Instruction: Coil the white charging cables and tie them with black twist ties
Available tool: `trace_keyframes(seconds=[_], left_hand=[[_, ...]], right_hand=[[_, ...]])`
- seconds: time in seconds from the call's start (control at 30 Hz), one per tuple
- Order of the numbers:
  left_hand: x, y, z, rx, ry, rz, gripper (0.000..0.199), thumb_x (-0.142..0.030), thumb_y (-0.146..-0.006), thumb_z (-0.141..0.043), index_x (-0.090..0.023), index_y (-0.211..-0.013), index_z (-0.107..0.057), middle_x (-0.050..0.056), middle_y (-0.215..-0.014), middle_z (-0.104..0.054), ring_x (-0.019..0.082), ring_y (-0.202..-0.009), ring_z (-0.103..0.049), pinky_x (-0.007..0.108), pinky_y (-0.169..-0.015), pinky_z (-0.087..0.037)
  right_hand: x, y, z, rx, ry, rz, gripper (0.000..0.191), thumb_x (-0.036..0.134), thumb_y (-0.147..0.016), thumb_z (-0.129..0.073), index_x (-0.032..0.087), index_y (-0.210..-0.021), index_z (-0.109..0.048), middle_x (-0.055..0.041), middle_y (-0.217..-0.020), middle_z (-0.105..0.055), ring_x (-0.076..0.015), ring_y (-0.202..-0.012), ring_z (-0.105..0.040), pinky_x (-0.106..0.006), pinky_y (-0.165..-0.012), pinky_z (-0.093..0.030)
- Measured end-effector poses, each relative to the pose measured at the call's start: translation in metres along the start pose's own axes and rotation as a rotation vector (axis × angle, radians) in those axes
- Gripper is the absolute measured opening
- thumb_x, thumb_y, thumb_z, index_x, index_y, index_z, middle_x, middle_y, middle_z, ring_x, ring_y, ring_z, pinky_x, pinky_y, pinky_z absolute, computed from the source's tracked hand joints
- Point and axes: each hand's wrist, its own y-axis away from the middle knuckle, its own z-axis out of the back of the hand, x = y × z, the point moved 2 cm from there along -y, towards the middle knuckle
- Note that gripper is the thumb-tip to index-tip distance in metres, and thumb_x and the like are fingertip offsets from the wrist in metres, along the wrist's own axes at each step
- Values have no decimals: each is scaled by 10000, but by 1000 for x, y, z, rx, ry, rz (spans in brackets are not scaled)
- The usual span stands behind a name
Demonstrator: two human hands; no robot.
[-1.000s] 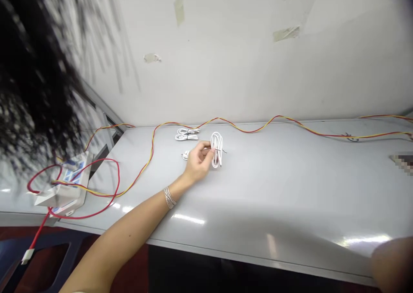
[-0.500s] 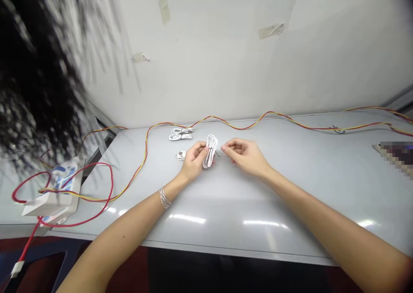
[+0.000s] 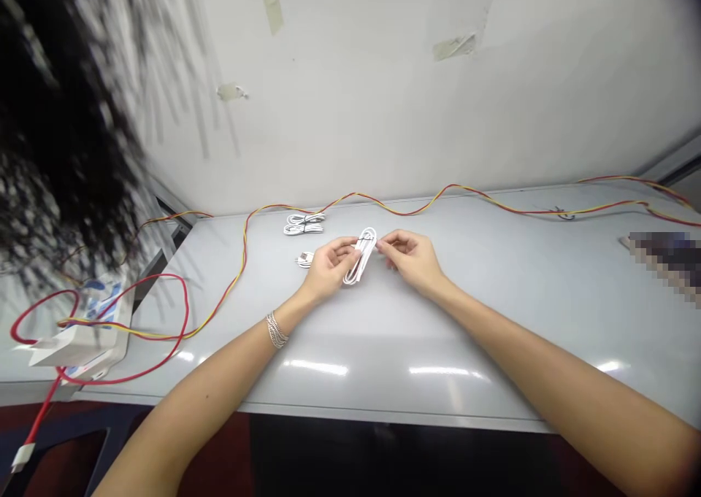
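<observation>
My left hand (image 3: 328,269) grips a coiled white cable (image 3: 358,262) between thumb and fingers, above the table. A thin black twist tie (image 3: 364,239) crosses the upper part of the coil. At the coil's right side, the thumb and fingertips of my right hand (image 3: 410,257) are pinched together where the tie's end is; the fingers largely hide that end. Just left of my left hand lies another white cable (image 3: 305,259) with a USB plug, partly covered by the hand. Behind it sits a bundled white cable (image 3: 304,225) with a dark tie around its middle.
Twisted red and yellow wire (image 3: 405,212) runs along the back of the grey table (image 3: 482,263). A white power strip (image 3: 104,336) with a red cord (image 3: 185,300) is at left. A pixelated object (image 3: 665,260) lies at right. Dark strands (image 3: 66,117) hang upper left.
My right hand has closed in on the coil, its fingertips now at the twist tie. The coil in my left hand has tilted and shifted slightly right.
</observation>
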Motion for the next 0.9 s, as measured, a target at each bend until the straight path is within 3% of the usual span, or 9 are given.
trace_keyframes(seconds=[0.13,0.27,0.43,0.53,0.67,0.73,0.9], left_hand=[[-5,2,-2,69,78,102,569,-391,-704,-824,-180,-1178,-592,-14,-699,-635,124,-524,-593,245,-485,-458],[-7,2,0,47,144,158,499,-349,-652,-850,-165,-1066,-641,7,-740,-647,112,-537,-572,250,-508,-470],[-4,-1,2,12,147,112,485,-324,-660,-854,-156,-1069,-654,62,-931,-684,131,-679,-633,277,-634,-540],[1,-2,4,-17,129,46,472,-292,-641,-872,-161,-1023,-628,68,-1010,-671,149,-762,-670,302,-713,-565],[3,-3,5,-45,54,-22,424,-321,-670,-855,-162,-948,-577,61,-998,-672,157,-789,-686,314,-754,-562],[2,-2,5,-74,-33,-82,403,-338,-687,-842,-157,-928,-574,63,-959,-685,155,-816,-681,292,-772,-546],[-1,-1,4,-114,-170,-196,330,-324,-731,-810,-161,-916,-590,58,-899,-697,167,-862,-684,299,-835,-533]], right_hand=[[-3,-5,6,-169,37,-8,345,530,-753,-686,188,-767,-645,-9,-570,-593,-144,-484,-524,-281,-486,-410],[-4,-7,11,-251,207,-14,278,448,-779,-659,179,-835,-700,-56,-706,-686,-174,-553,-587,-315,-555,-464],[-4,-5,10,-215,376,66,315,348,-809,-618,164,-1033,-741,-87,-908,-735,-175,-644,-636,-359,-714,-521],[-5,-4,6,-171,322,89,313,377,-820,-623,161,-1019,-732,-89,-918,-734,-181,-685,-645,-352,-717,-527],[-4,2,-4,86,129,142,350,490,-860,-608,166,-933,-718,-65,-811,-717,-168,-674,-623,-299,-630,-511],[-2,7,-8,161,139,168,353,499,-835,-655,169,-946,-712,-49,-778,-703,-149,-626,-590,-280,-586,-484],[2,13,-10,116,230,250,304,442,-820,-689,179,-971,-700,-55,-830,-698,-140,-621,-566,-275,-577,-464]])
